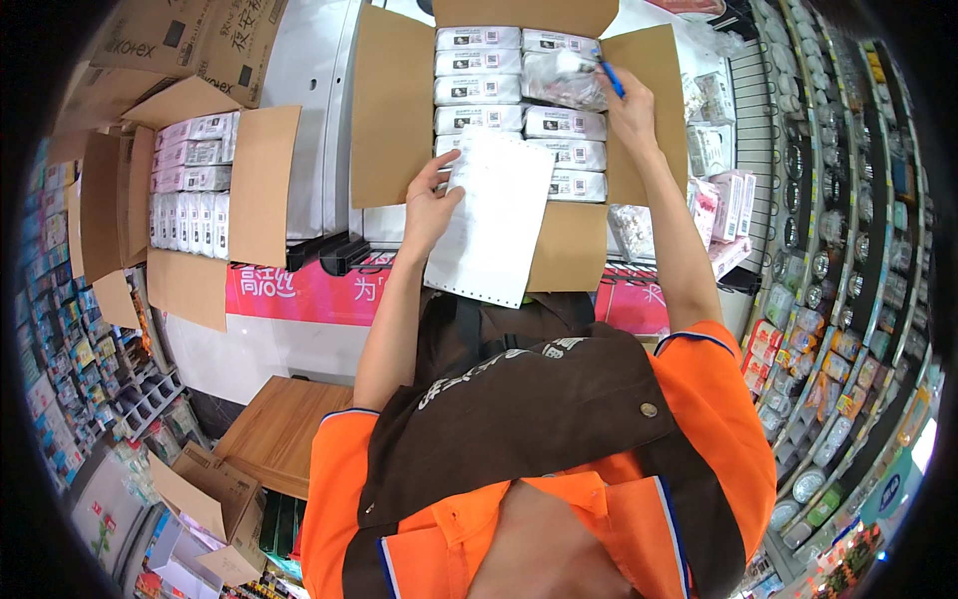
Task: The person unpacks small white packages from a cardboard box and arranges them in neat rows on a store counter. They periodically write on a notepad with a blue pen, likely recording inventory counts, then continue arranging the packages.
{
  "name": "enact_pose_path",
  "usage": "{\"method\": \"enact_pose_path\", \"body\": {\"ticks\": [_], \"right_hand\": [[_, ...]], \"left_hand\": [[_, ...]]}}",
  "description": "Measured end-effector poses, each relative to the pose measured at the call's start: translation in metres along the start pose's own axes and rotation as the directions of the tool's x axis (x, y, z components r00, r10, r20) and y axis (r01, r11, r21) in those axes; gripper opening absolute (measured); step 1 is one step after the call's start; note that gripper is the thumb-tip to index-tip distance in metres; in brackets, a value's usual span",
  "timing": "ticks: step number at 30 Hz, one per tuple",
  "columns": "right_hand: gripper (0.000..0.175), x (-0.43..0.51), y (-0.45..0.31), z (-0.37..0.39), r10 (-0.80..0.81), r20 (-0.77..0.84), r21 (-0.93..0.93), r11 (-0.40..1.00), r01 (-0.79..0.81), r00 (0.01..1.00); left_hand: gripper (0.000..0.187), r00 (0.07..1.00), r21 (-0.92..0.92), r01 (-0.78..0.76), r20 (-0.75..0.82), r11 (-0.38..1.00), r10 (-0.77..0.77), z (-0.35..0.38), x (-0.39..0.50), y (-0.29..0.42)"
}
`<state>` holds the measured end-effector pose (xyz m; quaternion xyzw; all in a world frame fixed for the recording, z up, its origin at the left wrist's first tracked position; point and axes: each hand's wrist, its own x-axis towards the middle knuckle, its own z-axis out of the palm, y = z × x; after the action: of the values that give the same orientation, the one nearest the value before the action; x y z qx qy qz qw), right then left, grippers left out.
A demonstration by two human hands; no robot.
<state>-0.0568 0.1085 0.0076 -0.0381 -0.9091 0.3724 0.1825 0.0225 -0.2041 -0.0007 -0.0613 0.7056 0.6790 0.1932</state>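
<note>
My left hand (432, 198) pinches the upper left edge of a white printed paper sheet (494, 224) with punched holes along its border. The sheet lies over the near part of an opened cardboard box (393, 112) packed with two columns of white plastic-wrapped packs (477, 63). My right hand (630, 101) is over the box's right side and holds a blue pen (611, 77). Beside its fingers, a clear plastic bag (557, 81) with small contents lies on the right column; whether the fingers touch it, I cannot tell.
Left stands a second opened box (262, 183) of similar packs, with closed cartons (187, 45) behind. Pink and white packs (730, 206) lie right of the main box. A wooden board (288, 430) is at lower left, near another open carton (217, 498). Stocked shelves (831, 299) line the right.
</note>
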Motion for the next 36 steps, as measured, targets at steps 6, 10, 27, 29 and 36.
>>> {"method": "enact_pose_path", "body": {"ticks": [6,10,27,29,36], "right_hand": [[0.020,0.009,-0.019,-0.041,0.384,0.556,0.574,0.465,-0.675,0.737],[0.014,0.005,-0.022,-0.032,0.400,0.739,0.485,0.244,-0.840,0.543],[0.013,0.015,-0.015,-0.011,0.146,0.025,0.357,0.923,-0.145,0.989],[0.020,0.016,-0.012,-0.007,-0.501,-0.198,-0.235,0.859,0.455,0.843],[0.021,-0.018,-0.029,0.005,-0.247,0.310,-0.515,0.768,0.380,0.918]], "left_hand": [[0.041,0.993,0.015,-0.064,-0.097,0.998,0.065,0.004,0.001,-0.009],[0.038,0.989,0.077,-0.080,-0.119,0.994,0.089,0.000,-0.003,-0.010],[0.035,0.969,0.178,-0.161,-0.160,0.971,0.190,-0.026,-0.015,-0.006],[0.036,0.959,0.257,-0.142,-0.205,0.956,0.197,-0.035,-0.016,-0.005],[0.028,0.885,0.037,-0.119,-0.449,0.992,0.123,-0.078,-0.023,-0.003]]}}
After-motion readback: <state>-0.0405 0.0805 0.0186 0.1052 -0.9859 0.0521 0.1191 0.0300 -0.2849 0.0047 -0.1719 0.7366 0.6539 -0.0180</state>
